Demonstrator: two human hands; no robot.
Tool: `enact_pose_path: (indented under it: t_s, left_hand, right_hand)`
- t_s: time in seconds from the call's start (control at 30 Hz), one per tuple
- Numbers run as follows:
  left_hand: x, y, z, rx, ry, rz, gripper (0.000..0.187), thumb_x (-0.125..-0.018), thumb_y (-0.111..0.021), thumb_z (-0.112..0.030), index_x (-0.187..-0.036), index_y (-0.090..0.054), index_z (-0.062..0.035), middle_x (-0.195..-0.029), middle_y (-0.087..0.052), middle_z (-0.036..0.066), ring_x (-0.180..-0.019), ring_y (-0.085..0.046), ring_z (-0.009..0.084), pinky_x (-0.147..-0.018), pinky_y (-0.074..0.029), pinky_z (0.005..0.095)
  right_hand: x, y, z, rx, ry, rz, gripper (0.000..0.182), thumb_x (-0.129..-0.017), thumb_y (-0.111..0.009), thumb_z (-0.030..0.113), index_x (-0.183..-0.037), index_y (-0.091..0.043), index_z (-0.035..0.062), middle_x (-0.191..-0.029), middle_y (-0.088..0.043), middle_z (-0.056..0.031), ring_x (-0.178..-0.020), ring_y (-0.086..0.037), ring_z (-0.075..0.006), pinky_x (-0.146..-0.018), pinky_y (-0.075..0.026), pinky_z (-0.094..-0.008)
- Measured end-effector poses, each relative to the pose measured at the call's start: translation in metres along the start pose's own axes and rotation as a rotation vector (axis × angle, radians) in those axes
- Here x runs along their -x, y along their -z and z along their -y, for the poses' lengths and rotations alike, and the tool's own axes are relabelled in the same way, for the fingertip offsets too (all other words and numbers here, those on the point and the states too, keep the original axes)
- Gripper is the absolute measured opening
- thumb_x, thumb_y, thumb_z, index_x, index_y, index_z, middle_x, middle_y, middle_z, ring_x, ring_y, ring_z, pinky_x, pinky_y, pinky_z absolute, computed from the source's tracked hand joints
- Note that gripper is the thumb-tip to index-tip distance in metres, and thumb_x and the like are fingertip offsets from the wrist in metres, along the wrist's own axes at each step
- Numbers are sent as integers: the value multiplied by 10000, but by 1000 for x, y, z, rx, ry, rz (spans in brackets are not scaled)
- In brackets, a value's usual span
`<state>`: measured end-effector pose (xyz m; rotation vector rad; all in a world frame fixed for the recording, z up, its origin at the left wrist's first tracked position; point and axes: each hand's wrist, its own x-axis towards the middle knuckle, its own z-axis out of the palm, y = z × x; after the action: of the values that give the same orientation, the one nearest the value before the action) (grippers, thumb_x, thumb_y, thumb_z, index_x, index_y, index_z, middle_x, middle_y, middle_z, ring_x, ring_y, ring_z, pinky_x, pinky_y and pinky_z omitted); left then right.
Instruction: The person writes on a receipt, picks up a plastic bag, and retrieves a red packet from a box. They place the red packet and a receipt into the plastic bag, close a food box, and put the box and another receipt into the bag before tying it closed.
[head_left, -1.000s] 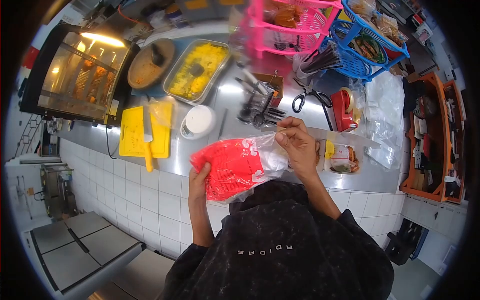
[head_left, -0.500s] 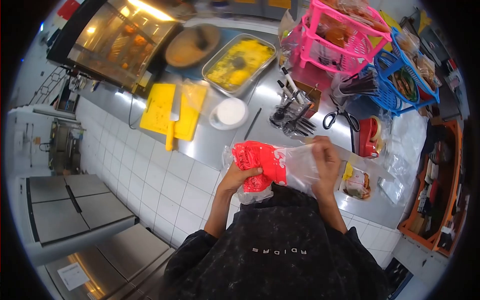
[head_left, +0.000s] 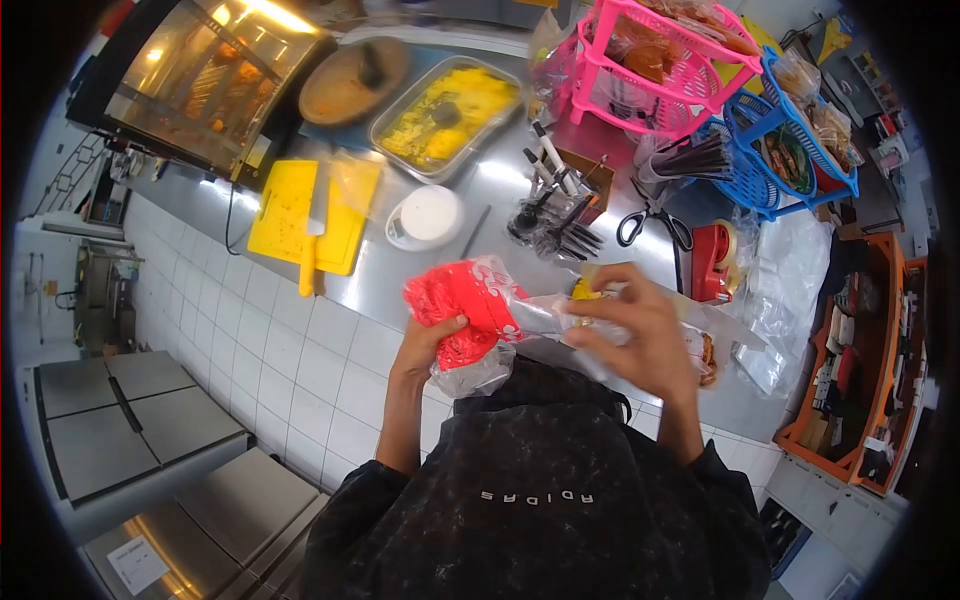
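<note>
My left hand [head_left: 425,345] is wrapped round a crumpled red plastic bag [head_left: 470,300] with white print, with clear plastic around it. The clear end of the bag [head_left: 540,318] stretches to the right. At its tip is my right hand [head_left: 640,330], its fingers bent and apart, touching or very close to the plastic. Behind my right hand, a wrapped food packet [head_left: 706,350] lies partly hidden on the steel counter [head_left: 350,290].
A yellow board [head_left: 280,220] with a knife [head_left: 312,230], a white tub [head_left: 430,215], a tray of yellow food [head_left: 450,115], black-handled scissors [head_left: 655,225], a red tape dispenser [head_left: 710,260], and pink [head_left: 655,110] and blue baskets [head_left: 760,180] stand on the counter.
My left hand and the red bag have moved left. My right hand has loosened from the clear plastic, its fingers spreading. The view has shifted slightly.
</note>
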<state>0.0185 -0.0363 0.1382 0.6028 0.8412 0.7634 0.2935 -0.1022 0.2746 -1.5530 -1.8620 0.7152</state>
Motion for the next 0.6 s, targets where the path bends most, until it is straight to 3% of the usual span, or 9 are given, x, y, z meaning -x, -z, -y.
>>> enact_pose_path:
  t_s: [0.1,0.23,0.33,0.43,0.53,0.6]
  left_hand:
    - [2,-8,-5,8,11,16,595,-768,-732,-55,-1294,-457,-6,-1216,-588,123,-1109,-587,241,-947,-486,380]
    - [4,-11,-9,-14,7,29,645,-756,-746,-73,-1312,-427,-5,-1238,-568,138,-1121,-581,252,-949,-490,387]
    - [4,-10,-7,-47,5,38,677,-748,-756,-89,-1323,-409,-4,-1248,-557,146,-1133,-574,259,-947,-493,390]
    - [4,-10,-3,-61,6,37,688,-744,-762,-94,-1326,-406,-5,-1252,-555,146,-1137,-571,259,-950,-490,388]
    - [4,-8,0,-68,37,37,688,-742,-762,-91,-1325,-409,-3,-1255,-555,143,-1138,-569,257,-960,-482,383]
    - [5,-8,1,-81,51,35,680,-742,-759,-86,-1322,-415,-1,-1255,-558,139,-1137,-569,253,-965,-476,380]
  right_hand:
    - [-8,-27,0,172,0,22,319,-750,-745,213,-1065,-700,194,-1030,-564,-45,-759,-625,-195,-661,-492,-323]
    - [-16,-39,-8,174,-11,-68,305,-761,-724,191,-1063,-687,200,-1068,-565,-32,-760,-629,-207,-671,-504,-344]
    - [-17,-37,-12,176,89,-42,244,-787,-673,123,-1029,-652,144,-1045,-574,-35,-768,-640,-236,-643,-504,-373]
    - [-19,-46,-28,151,118,-131,166,-771,-694,99,-927,-642,74,-948,-613,-67,-765,-629,-238,-684,-500,-366]
    - [-21,-45,-28,109,98,-166,123,-797,-673,66,-892,-605,26,-864,-623,-101,-782,-625,-278,-697,-493,-354]
    - [-19,-44,-24,-6,-10,-157,100,-839,-647,72,-906,-597,17,-871,-634,-108,-792,-626,-252,-711,-489,-335]
